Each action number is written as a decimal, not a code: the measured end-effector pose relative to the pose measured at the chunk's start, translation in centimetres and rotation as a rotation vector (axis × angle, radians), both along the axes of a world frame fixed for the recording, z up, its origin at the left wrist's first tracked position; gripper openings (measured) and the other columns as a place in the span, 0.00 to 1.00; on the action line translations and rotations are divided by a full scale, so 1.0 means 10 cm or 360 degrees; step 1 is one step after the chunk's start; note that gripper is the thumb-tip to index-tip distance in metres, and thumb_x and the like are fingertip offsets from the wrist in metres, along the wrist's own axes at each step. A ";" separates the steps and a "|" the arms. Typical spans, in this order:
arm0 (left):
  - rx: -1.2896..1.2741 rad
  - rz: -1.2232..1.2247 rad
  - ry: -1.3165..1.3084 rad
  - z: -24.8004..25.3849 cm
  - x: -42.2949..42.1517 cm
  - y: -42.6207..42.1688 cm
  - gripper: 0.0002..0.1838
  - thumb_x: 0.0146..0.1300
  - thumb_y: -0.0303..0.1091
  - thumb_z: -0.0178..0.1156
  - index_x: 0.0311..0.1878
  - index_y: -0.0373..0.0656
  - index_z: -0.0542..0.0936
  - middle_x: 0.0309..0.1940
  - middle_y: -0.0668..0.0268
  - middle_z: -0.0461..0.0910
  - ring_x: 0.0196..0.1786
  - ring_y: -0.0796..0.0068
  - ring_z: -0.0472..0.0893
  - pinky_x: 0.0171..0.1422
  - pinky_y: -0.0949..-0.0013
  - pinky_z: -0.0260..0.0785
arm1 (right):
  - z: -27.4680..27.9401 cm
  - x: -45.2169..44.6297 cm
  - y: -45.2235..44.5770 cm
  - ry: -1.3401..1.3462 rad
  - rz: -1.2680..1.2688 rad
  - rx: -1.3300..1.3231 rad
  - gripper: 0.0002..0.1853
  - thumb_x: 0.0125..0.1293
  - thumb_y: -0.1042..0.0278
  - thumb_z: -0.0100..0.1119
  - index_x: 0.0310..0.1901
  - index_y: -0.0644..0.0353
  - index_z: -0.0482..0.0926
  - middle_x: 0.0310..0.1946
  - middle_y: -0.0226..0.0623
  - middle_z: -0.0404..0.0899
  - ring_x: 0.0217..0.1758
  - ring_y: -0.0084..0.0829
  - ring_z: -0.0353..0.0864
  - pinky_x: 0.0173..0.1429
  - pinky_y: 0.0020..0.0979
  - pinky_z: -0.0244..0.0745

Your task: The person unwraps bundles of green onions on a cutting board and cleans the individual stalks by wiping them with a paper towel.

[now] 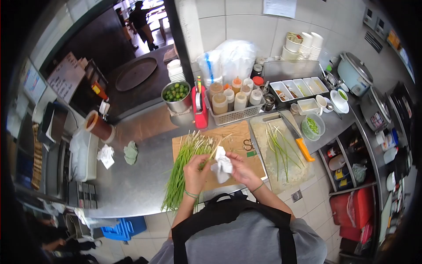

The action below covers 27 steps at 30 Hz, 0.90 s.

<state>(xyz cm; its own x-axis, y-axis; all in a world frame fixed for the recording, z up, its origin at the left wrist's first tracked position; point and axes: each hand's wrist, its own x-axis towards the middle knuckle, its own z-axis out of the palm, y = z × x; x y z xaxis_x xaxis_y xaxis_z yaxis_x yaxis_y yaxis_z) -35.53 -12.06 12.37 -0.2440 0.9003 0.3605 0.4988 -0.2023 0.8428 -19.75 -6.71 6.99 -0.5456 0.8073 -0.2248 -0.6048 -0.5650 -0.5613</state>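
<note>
My left hand is closed in a pinch on a thin scallion, whose pale end points up and away. In my right hand is a crumpled white paper towel, close beside the left fingers. A large bunch of scallions lies under and left of my left hand, pale ends toward the back. Beneath both hands is a sheet of brown paper. To the right, several loose scallions rest on a worn cutting board along with an orange-handled knife.
Behind the paper stand a basket of sauce bottles, a red tape dispenser and a metal pot of green limes. A tub of chopped greens sits right of the knife. A green cloth lies at left.
</note>
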 end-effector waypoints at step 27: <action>-0.0605 -0.0391 -0.0636 -0.48 0.07 0.05 0.05 0.57 0.23 0.58 0.34 0.29 0.76 0.25 0.63 0.79 0.25 0.80 0.78 0.29 0.79 0.70 | -0.26 -0.15 0.04 -0.0425 -0.0257 0.0113 0.10 0.59 0.65 0.59 0.28 0.62 0.77 0.21 0.29 0.76 0.23 0.19 0.74 0.25 0.23 0.67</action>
